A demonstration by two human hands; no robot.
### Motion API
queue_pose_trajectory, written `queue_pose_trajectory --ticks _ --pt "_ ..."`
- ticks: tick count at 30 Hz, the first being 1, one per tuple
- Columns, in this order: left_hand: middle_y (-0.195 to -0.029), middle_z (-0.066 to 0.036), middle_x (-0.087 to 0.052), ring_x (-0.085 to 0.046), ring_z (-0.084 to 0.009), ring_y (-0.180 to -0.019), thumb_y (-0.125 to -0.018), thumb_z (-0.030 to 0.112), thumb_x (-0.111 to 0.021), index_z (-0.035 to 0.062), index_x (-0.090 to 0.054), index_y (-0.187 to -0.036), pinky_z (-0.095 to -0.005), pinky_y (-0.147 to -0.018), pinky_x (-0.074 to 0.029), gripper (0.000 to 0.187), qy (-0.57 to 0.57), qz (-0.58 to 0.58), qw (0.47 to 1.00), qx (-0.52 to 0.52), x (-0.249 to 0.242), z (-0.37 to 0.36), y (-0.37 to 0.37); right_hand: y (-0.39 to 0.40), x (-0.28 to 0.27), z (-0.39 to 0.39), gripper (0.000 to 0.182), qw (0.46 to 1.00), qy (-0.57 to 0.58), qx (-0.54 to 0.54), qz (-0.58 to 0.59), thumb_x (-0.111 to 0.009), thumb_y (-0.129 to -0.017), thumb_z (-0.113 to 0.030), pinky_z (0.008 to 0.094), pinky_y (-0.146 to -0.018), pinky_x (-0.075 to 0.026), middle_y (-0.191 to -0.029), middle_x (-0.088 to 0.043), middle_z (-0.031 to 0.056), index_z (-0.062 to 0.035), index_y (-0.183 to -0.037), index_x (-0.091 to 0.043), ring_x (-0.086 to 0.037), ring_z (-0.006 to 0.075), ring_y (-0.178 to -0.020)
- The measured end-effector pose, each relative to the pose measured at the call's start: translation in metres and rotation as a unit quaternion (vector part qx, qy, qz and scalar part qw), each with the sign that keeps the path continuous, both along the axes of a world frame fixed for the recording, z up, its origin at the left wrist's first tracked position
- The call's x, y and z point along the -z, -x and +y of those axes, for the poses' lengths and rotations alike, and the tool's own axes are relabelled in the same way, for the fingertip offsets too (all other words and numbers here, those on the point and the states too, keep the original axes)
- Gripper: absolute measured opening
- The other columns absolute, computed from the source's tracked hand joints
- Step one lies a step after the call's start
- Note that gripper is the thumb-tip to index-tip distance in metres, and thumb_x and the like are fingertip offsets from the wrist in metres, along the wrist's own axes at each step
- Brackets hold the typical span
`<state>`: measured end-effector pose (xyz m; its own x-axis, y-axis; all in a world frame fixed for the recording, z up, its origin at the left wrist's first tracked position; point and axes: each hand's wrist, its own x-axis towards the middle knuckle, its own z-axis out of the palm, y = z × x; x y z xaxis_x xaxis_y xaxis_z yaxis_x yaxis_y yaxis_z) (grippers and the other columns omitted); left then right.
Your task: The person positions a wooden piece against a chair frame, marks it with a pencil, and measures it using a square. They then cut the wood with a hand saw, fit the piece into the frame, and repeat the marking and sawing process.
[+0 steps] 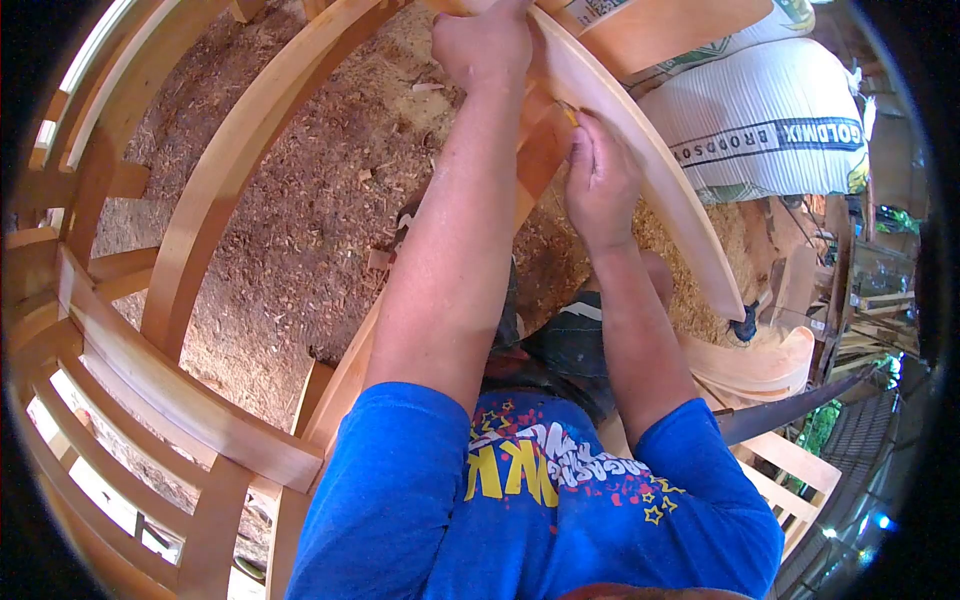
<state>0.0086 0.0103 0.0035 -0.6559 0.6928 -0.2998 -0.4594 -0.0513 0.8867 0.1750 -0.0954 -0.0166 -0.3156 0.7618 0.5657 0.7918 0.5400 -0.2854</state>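
A long, pale curved wooden piece (655, 150) arcs from the top middle down to the right. My left hand (485, 42) is closed at its upper end, the fingers partly hidden and close to the frame's top edge. Lower down, on the inner side of the curve, my right hand (603, 185) is pinched around a small yellow item (571, 117). Most of that item is covered by the fingers, so its kind does not show. Beneath my hands lies a flat reddish-brown board (541, 150).
Slatted wooden furniture frames (205, 500) with curved rails (230, 170) stand at the left. White printed sacks (760, 120) sit at the upper right. A saw blade (790, 408) and curved wooden pieces (760, 365) are at the right. Wood shavings (310, 180) cover the ground.
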Motion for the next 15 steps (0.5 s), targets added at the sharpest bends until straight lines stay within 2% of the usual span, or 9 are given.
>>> queue_pose_trajectory --ticks 2,8,11,14,15 --pt "-0.121 -0.024 -0.074 -0.072 -0.0361 -0.113 -0.078 0.025 -0.093 -0.0110 -0.065 -0.126 -0.0413 -0.101 -0.054 0.066 0.019 0.004 1.000 0.005 -0.001 -0.001 0.001 0.000 0.003 0.002 0.021 1.000 -0.024 -0.011 0.006 -0.064 -0.101 -0.006 0.0521 -0.087 -0.056 -0.106 -0.075 0.0217 -0.0007 -0.120 -0.070 -0.070 0.0424 -0.096" --pt "-0.121 -0.025 -0.074 -0.072 -0.0366 -0.114 -0.078 0.030 -0.092 -0.0112 -0.066 -0.126 -0.0417 -0.101 -0.054 0.068 0.075 0.034 0.996 0.025 -0.009 -0.006 0.004 0.000 0.001 0.000 0.021 1.000 -0.012 -0.004 -0.007 -0.065 -0.101 -0.008 0.0519 -0.088 -0.056 -0.107 -0.075 0.0210 -0.0004 -0.120 -0.071 -0.071 0.0419 -0.098" --pt "-0.122 -0.026 -0.074 -0.072 -0.0367 -0.114 -0.079 0.031 -0.091 -0.0109 -0.067 -0.126 -0.0419 -0.102 -0.054 0.067 -0.020 0.003 1.000 -0.019 0.005 0.001 -0.002 0.000 0.004 -0.001 0.022 0.999 0.014 0.007 0.032 -0.065 -0.101 -0.007 0.0514 -0.089 -0.056 -0.109 -0.076 0.0205 -0.0012 -0.121 -0.071 -0.071 0.0411 -0.100" --pt "-0.122 -0.025 -0.074 -0.072 -0.0360 -0.114 -0.080 0.030 -0.091 -0.0106 -0.067 -0.126 -0.0415 -0.101 -0.054 0.066 0.029 0.025 0.999 0.022 -0.025 -0.025 0.004 -0.001 0.006 0.000 0.022 1.000 -0.004 0.001 0.007 -0.065 -0.102 -0.008 0.0506 -0.090 -0.057 -0.112 -0.076 0.0201 -0.0020 -0.122 -0.071 -0.071 0.0406 -0.101" --pt "-0.122 -0.025 -0.074 -0.072 -0.0360 -0.114 -0.080 0.030 -0.091 -0.0106 -0.067 -0.126 -0.0416 -0.101 -0.054 0.066 0.032 0.026 0.999 0.023 -0.020 -0.021 0.004 -0.002 0.006 0.000 0.022 1.000 -0.002 0.000 0.006 -0.065 -0.102 -0.008 0.0504 -0.090 -0.057 -0.112 -0.076 0.0199 -0.0021 -0.122 -0.071 -0.072 0.0405 -0.101"
